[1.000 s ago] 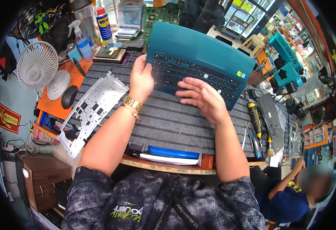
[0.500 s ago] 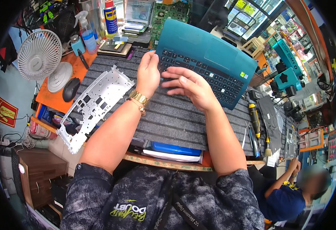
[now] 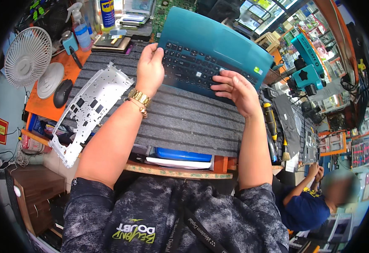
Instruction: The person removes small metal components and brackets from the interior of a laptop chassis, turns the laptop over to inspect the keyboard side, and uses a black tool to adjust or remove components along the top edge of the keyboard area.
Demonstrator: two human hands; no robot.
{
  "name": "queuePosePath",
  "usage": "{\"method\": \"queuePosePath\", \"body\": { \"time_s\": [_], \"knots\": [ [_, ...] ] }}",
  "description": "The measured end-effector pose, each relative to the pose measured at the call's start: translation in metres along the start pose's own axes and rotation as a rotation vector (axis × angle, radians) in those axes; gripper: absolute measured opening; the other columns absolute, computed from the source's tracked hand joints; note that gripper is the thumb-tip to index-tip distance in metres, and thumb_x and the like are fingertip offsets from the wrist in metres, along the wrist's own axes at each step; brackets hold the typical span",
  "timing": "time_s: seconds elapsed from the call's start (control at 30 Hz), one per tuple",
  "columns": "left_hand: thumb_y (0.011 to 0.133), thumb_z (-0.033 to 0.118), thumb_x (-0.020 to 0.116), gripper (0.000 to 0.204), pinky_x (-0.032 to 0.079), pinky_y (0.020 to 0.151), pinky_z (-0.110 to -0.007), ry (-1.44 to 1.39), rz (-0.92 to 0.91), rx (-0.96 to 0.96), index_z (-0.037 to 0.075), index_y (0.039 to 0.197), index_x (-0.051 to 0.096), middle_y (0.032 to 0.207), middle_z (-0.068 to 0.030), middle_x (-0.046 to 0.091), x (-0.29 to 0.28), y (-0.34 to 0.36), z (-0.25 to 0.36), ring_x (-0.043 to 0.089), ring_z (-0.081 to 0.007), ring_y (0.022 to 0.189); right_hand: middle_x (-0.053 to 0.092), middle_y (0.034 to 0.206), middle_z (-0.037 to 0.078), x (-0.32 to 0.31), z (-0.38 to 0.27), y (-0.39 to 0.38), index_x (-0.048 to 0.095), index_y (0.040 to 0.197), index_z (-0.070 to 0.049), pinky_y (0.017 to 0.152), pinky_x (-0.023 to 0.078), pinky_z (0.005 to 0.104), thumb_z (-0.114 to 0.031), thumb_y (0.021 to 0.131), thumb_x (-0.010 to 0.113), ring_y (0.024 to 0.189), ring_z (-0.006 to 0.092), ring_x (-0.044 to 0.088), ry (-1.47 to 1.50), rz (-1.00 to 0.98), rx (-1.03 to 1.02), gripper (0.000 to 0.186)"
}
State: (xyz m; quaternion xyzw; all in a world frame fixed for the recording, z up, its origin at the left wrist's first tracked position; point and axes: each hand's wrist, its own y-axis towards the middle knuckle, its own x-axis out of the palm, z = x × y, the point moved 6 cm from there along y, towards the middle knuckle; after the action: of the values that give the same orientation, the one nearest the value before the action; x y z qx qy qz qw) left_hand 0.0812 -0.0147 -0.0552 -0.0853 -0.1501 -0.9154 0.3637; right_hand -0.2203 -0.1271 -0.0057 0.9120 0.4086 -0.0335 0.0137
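A teal laptop palm rest cover [image 3: 209,36] with a black keyboard [image 3: 188,63] is tilted above the mat, its touchpad side away from me. My left hand [image 3: 151,69] grips its left edge, thumb on the face and fingers behind. My right hand [image 3: 241,93] is over the near right part of the keyboard with its fingers stretched out and slightly apart; whether the fingertips touch the keys I cannot tell. A silver perforated metal frame [image 3: 94,107] lies left of my left forearm, overhanging the bench edge.
A grey striped mat [image 3: 184,122] covers the bench. At left are a white fan [image 3: 28,57], a black mouse [image 3: 62,93] and a spray bottle [image 3: 81,31]. At right lie a yellow-black screwdriver [image 3: 270,120] and a brush [image 3: 285,149], near a teal microscope [image 3: 308,80]. Another person [image 3: 304,206] sits at right.
My right hand has moved right along the keyboard, away from my left hand. The left hand still grips the cover's left edge. The whole view has shifted, moving the scene left and up.
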Motion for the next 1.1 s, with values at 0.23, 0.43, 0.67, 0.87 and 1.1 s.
{"method": "queuePosePath", "body": {
  "time_s": [0.23, 0.43, 0.67, 0.87, 1.1],
  "knots": [
    [0.121, 0.023, 0.064, 0.032, 0.054, 0.084, -0.030, -0.014, 0.039, 0.044, -0.001, 0.141, 0.071, 0.116, -0.0038, 0.079, -0.004, 0.003, -0.003, 0.067, -0.0105, 0.094, 0.072, 0.156, 0.030, -0.028, 0.006, -0.025, 0.057, 0.164, 0.004, 0.111, 0.064, 0.0575, -0.051, 0.121, 0.060, 0.131, 0.0460, 0.079, 0.201, -0.081, -0.107, 0.070],
    [0.121, 0.023, 0.064, 0.033, 0.053, 0.082, -0.030, 0.043, 0.051, 0.068, -0.002, 0.142, 0.071, 0.113, -0.0019, 0.077, -0.003, 0.002, 0.001, 0.064, -0.0088, 0.091, 0.073, 0.155, 0.028, -0.042, 0.006, -0.036, 0.060, 0.161, 0.004, 0.112, 0.063, 0.0570, -0.046, 0.123, 0.059, 0.135, 0.0428, 0.077, 0.309, -0.003, -0.096, 0.063],
    [0.121, 0.023, 0.064, 0.033, 0.055, 0.098, -0.033, 0.049, 0.062, 0.076, -0.002, 0.142, 0.072, 0.123, -0.0079, 0.081, -0.005, 0.001, 0.002, 0.071, -0.0145, 0.110, 0.071, 0.158, 0.027, -0.049, 0.002, -0.044, 0.052, 0.170, 0.003, 0.115, 0.061, 0.0548, -0.055, 0.125, 0.045, 0.137, 0.0439, 0.075, 0.345, -0.215, -0.165, 0.074],
    [0.122, 0.023, 0.064, 0.033, 0.054, 0.102, -0.033, 0.027, 0.068, 0.053, -0.003, 0.140, 0.073, 0.124, -0.0075, 0.081, -0.007, 0.000, 0.005, 0.070, -0.0146, 0.112, 0.073, 0.154, 0.028, -0.048, -0.008, -0.055, 0.056, 0.165, 0.005, 0.109, 0.065, 0.0544, -0.045, 0.127, 0.047, 0.132, 0.0428, 0.078, 0.549, -0.395, -0.270, 0.064],
    [0.121, 0.024, 0.064, 0.032, 0.054, 0.103, -0.032, 0.030, 0.075, 0.045, -0.002, 0.138, 0.074, 0.124, -0.0072, 0.081, -0.004, -0.006, 0.014, 0.071, -0.0145, 0.112, 0.069, 0.160, 0.029, -0.061, 0.003, -0.058, 0.057, 0.164, 0.004, 0.111, 0.064, 0.0559, -0.039, 0.124, 0.056, 0.135, 0.0430, 0.077, 0.506, -0.107, -0.222, 0.059]
  ]
}}
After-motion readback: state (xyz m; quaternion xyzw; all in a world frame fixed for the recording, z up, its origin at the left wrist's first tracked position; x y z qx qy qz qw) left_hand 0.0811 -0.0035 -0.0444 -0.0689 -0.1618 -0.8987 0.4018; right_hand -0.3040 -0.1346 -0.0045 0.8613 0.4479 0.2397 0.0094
